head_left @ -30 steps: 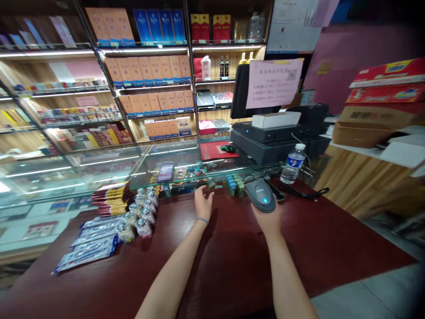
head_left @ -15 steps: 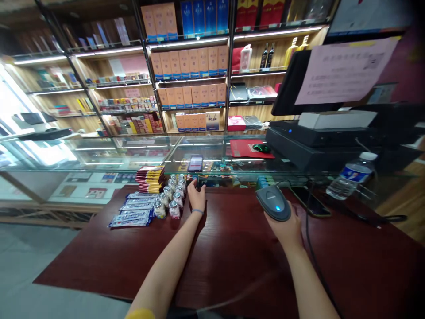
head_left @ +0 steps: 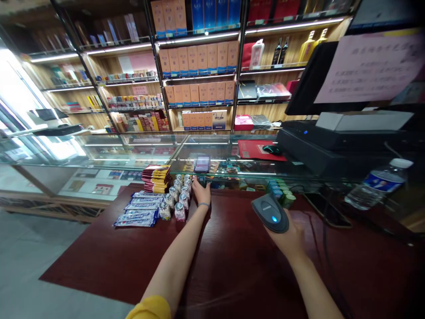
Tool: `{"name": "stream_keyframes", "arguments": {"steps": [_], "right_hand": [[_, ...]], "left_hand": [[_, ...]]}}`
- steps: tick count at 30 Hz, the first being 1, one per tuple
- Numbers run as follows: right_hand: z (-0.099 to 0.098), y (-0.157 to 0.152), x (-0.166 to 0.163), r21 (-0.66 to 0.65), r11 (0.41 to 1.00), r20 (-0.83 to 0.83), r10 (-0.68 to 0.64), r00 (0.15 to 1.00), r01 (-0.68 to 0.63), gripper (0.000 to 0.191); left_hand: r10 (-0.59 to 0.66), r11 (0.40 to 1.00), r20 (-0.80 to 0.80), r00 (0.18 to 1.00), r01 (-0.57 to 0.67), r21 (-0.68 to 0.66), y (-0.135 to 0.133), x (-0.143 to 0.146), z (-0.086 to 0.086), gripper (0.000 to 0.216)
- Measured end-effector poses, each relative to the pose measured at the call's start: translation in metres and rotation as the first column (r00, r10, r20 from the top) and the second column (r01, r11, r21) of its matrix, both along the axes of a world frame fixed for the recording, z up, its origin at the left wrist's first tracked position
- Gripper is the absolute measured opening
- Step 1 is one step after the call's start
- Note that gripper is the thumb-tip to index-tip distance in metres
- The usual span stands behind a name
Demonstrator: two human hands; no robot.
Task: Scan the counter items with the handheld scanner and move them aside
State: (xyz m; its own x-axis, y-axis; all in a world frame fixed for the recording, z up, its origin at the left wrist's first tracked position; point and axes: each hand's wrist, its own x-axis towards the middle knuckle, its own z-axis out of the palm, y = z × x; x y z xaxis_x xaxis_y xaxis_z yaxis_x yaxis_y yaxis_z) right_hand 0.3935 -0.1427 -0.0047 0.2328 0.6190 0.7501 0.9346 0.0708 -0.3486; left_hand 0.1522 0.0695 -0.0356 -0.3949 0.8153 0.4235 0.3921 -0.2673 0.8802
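Observation:
My left hand (head_left: pixel 201 193) lies at the far end of two rows of small clear jars with silvery lids (head_left: pixel 179 212). Its thumb and forefinger are spread, and the fingertips are beside the farthest jars; whether they touch is hard to tell. In my right hand (head_left: pixel 289 237) is a dark grey barcode scanner (head_left: pixel 270 213) with a lit blue light, held above the brown tabletop (head_left: pixel 232 248). Left of the jars lie blue-and-white slim packets (head_left: pixel 137 210) and a stack of red-and-yellow packets (head_left: pixel 156 178). Several green and blue small cylinders (head_left: pixel 282 191) stand just behind the scanner.
A glass counter (head_left: pixel 139 153) runs along the back, with a small screen device (head_left: pixel 202 164) on it. To the right are a phone (head_left: pixel 327 209), a water bottle (head_left: pixel 376 184), a cable and a monitor (head_left: pixel 312 79). Stocked shelves (head_left: pixel 199 79) stand behind.
The view has shifted, so the surroundings sit farther right. My right hand has moved left with the scanner, uncovering more of the green cylinders. My left hand stays beside the jars.

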Motion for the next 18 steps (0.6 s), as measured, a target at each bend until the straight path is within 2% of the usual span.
{"name": "stream_keyframes", "arguments": {"steps": [5,12,15,18], "right_hand": [[0.001,0.000,-0.001,-0.021,0.999,-0.025,0.037,0.999,-0.038,0.034],[-0.001,0.001,0.002,0.000,1.000,0.054,0.031,0.998,-0.031,0.034],[0.000,0.001,0.003,0.007,1.000,0.089,0.029,0.996,-0.029,0.035],[0.003,-0.001,0.003,0.018,1.000,0.102,0.014,0.995,-0.016,0.035]], "left_hand": [[0.082,0.997,-0.015,0.997,-0.082,-0.005,0.007,0.009,-0.003,0.057],[0.075,0.997,-0.052,0.996,-0.075,0.002,0.006,0.010,-0.002,0.044],[0.022,0.999,-0.082,0.996,-0.019,0.030,-0.007,0.008,-0.001,0.044],[-0.124,0.991,-0.090,0.988,0.127,0.030,-0.028,0.010,-0.004,0.043]]}}
